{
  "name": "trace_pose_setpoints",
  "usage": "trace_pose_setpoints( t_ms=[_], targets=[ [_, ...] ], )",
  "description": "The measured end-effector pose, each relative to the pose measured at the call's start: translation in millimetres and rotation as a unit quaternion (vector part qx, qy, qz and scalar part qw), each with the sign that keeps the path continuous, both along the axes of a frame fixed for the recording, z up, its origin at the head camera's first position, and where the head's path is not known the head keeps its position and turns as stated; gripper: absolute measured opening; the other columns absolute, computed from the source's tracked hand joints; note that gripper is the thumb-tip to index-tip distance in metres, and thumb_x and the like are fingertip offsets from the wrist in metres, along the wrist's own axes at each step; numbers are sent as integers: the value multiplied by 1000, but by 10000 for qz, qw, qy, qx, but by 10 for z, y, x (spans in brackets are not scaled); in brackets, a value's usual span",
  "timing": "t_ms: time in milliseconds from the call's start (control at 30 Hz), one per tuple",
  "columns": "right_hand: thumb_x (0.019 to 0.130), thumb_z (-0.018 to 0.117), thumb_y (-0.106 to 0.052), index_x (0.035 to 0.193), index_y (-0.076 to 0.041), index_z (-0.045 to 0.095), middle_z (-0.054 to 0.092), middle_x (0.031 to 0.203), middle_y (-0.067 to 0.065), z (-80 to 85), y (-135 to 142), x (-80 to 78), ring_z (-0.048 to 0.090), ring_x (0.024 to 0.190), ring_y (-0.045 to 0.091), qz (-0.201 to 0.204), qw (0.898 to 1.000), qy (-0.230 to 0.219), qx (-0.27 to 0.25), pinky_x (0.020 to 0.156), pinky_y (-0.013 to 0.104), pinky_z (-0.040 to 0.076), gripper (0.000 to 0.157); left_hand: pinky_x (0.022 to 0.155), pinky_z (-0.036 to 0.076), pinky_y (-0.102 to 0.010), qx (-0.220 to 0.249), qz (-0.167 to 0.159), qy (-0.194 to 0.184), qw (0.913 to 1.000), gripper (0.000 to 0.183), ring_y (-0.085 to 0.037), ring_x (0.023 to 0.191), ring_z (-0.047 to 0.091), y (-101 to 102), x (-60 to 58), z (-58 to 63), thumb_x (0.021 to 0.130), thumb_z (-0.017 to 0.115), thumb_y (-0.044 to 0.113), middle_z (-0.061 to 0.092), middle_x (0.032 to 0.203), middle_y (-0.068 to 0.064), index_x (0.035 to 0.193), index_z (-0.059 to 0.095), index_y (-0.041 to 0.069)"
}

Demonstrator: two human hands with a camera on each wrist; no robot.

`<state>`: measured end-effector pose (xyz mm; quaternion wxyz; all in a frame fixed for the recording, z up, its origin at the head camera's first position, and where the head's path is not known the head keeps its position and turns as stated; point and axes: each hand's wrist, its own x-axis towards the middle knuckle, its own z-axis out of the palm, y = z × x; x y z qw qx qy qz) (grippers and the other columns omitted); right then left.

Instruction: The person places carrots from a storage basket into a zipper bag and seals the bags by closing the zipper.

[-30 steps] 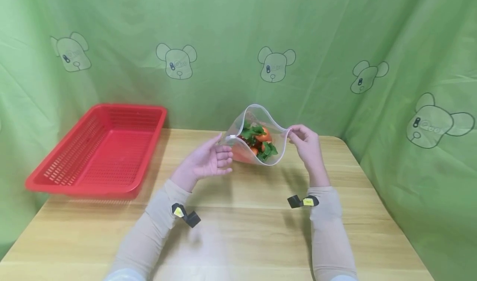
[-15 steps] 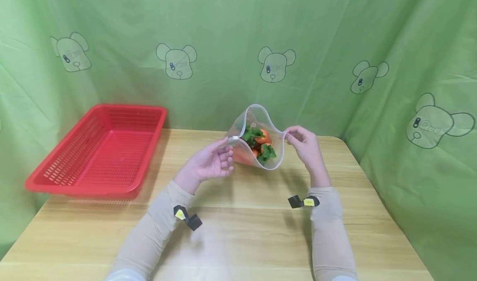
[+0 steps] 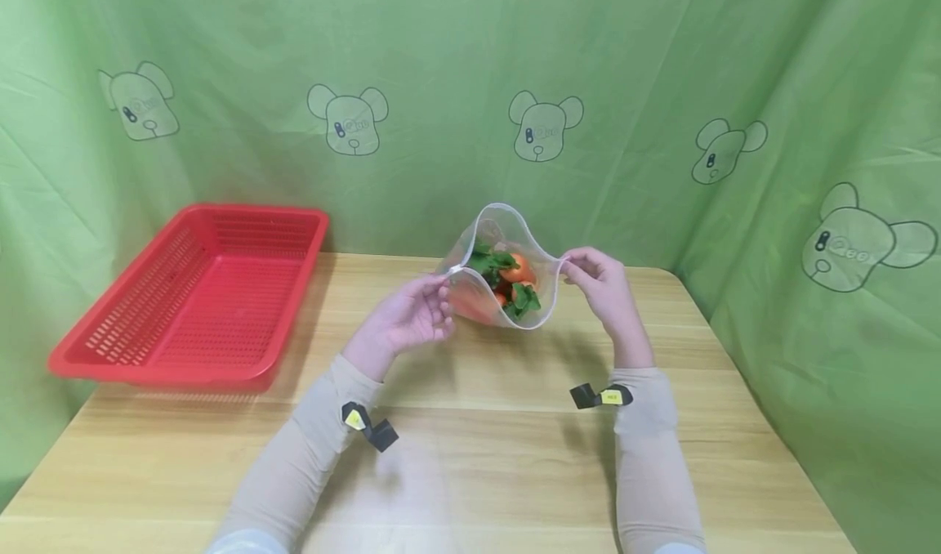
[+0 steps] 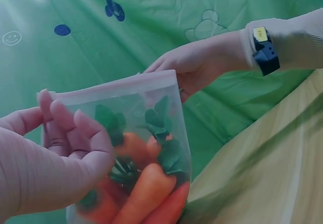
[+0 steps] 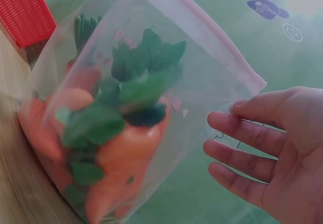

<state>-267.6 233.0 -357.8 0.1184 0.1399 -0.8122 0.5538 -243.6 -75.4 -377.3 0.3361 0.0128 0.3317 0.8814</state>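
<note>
A translucent zip bag [image 3: 470, 299] stands at the far middle of the table, its mouth gaping wide. Orange carrots [image 4: 147, 187] with green leafy tops [image 5: 149, 65] fill its lower part. My left hand [image 3: 408, 317] pinches the left corner of the mouth between thumb and forefinger, right by the white slider [image 3: 456, 270]; its other fingers curl loosely below. At the opposite corner, my right hand [image 3: 606, 288] pinches the bag's edge with thumb and forefinger. In the right wrist view, the carrots press against the bag's wall.
A red plastic basket [image 3: 184, 373] with slotted sides stands on the left of the wooden table [image 3: 470, 472]. Green curtains [image 3: 441, 186] printed with bear heads hang behind and along both sides.
My left hand has come in to the bag's left corner and taken hold of it by the slider. The right hand, still pinching, has shifted slightly left with the bag's edge.
</note>
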Motion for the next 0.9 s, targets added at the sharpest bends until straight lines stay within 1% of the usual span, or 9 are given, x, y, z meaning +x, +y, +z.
trace_pose_setpoints(
  t_ms=[100, 200, 333, 467, 600, 667, 733, 800, 900],
  targets=[
    [94, 62, -9, 102, 1, 63, 68, 87, -20, 2, 34, -4, 65, 85, 1, 37, 9999, -28, -129, 78, 19, 55, 13, 70, 45, -25, 176, 308, -7, 9994, 9, -8, 70, 52, -36, -14, -2, 91, 61, 19, 63, 71, 6, 83, 63, 15],
    [94, 63, -10, 102, 1, 64, 69, 87, -19, 14, 67, 4, 66, 84, 0, 118, 9998, 8, -149, 78, 18, 55, 14, 71, 44, -25, 270, 431, -44, 9987, 6, -9, 72, 51, -64, -35, -11, 89, 63, 17, 63, 72, 6, 83, 64, 15],
    [94, 62, -13, 104, 6, 62, 70, 86, -19, 61, 95, 53, 67, 84, 0, 129, 9995, 211, -190, 77, 17, 54, 21, 73, 44, -25, 250, 440, -78, 9987, 8, -10, 74, 51, -81, -58, -22, 90, 63, 17, 63, 73, 5, 83, 65, 14],
    [94, 63, -13, 100, 0, 65, 71, 86, -16, 165, 61, 153, 67, 84, 2, 104, 9984, 361, -422, 76, 17, 54, 15, 74, 43, -25, 131, 415, -55, 9990, 5, -9, 75, 51, -89, -71, -31, 87, 66, 18, 62, 73, 6, 83, 65, 15],
    [94, 62, -13, 97, -7, 66, 72, 87, -8, 315, -73, 313, 68, 84, 6, 475, 9923, 189, -1129, 76, 21, 56, 7, 74, 42, -25, -32, 346, 28, 9994, 6, -10, 75, 51, -101, -86, -45, 89, 63, 19, 61, 73, 6, 84, 64, 16],
    [96, 59, -10, 97, -9, 67, 72, 87, -3, 375, -170, 402, 68, 84, 9, 888, 9826, 16, -1630, 76, 24, 57, 8, 74, 42, -25, -109, 289, 54, 9995, 6, -10, 75, 50, -111, -93, -50, 90, 63, 19, 61, 72, 6, 85, 64, 16],
    [98, 54, -8, 98, -9, 67, 72, 88, 0, 414, -271, 474, 69, 83, 12, 1449, 9675, -197, -2065, 75, 26, 57, 13, 74, 42, -25, -184, 249, 95, 9995, 5, -10, 75, 50, -123, -98, -49, 90, 63, 19, 61, 72, 6, 86, 63, 16],
    [101, 49, -8, 99, -10, 67, 71, 89, 2, 430, -373, 529, 68, 83, 13, 2089, 9457, -459, -2449, 75, 27, 57, 18, 74, 42, -26, -267, 214, 130, 9993, 5, -11, 75, 50, -134, -101, -50, 87, 65, 19, 60, 71, 5, 86, 62, 16],
    [103, 42, -11, 101, -9, 66, 71, 89, 2, 427, -528, 588, 67, 83, 13, 2913, 9091, -913, -2834, 76, 27, 56, 24, 73, 43, -26, -426, 166, 237, 9987, 4, -11, 75, 50, -146, -107, -48, 90, 61, 19, 59, 71, 6, 88, 60, 16]
  ],
)
